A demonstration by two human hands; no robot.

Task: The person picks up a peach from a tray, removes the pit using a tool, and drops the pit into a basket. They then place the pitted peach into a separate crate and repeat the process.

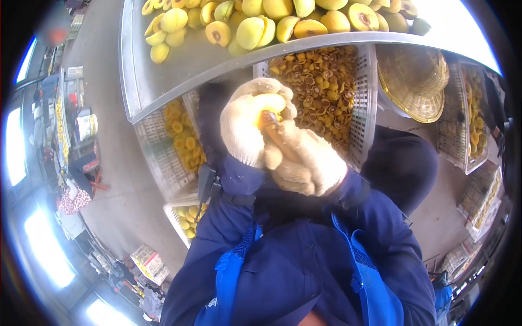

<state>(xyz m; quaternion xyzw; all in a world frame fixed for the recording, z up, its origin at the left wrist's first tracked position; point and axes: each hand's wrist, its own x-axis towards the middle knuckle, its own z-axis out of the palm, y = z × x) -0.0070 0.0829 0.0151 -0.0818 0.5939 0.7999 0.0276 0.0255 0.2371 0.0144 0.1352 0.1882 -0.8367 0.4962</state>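
My left hand (pixel 239 127), in a whitish knit glove, is closed around a yellow peach (pixel 270 101). My right hand (pixel 312 163), gloved too, grips a small pitting tool (pixel 272 120) whose tip meets the fruit's cut side. Most of the tool is hidden by the fingers, so its exact shape cannot be made out. Both hands are close together above my lap. Just beyond them, a white plastic crate (pixel 371 92) holds many brownish-orange pits and scraps (pixel 326 81).
A metal table (pixel 179 81) with halved yellow peaches (pixel 252 32) spans the top. Left of my legs is a crate of pitted halves (pixel 185 138), with another crate (pixel 187 220) below. A woven hat (pixel 413 81) lies right. Other people sit far left.
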